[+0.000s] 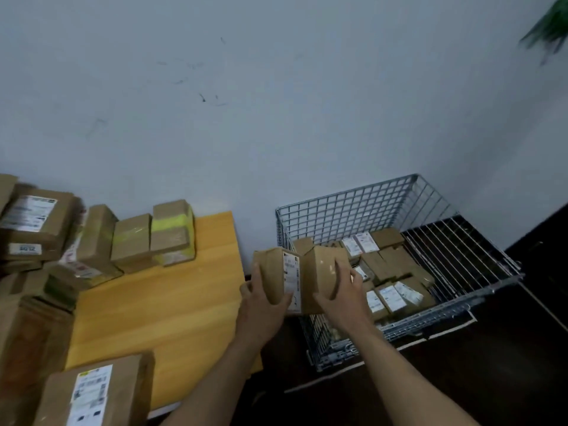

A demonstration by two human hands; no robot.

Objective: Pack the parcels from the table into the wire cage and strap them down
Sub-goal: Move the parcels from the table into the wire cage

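Hands: both closed, one small brown parcel gripped in each. The left hand (261,302) is curled round the lower left side of the labelled parcel (273,272), whose white label strip sits on its right face. The right hand (341,290) is clamped on the plain parcel (319,269), with fingers laid over its right face. The two parcels are held side by side, touching, between the hands.

Position: both are held up over the left rim of the wire cage (344,195), just past the right edge of the bench (159,302).

The cage is set on the dark floor (491,379) against the wall (276,87), just beside the bench. Its left part is filled with packed parcels (387,262), several label-up; wire bars are exposed on the right part.

On the bench, a taped row (172,232) with yellow-green tape is lined up at the back. A stack (30,222) is piled at the far left. A large labelled parcel (92,392) lies at the near edge.

Top right: a blurred green plant (550,29).
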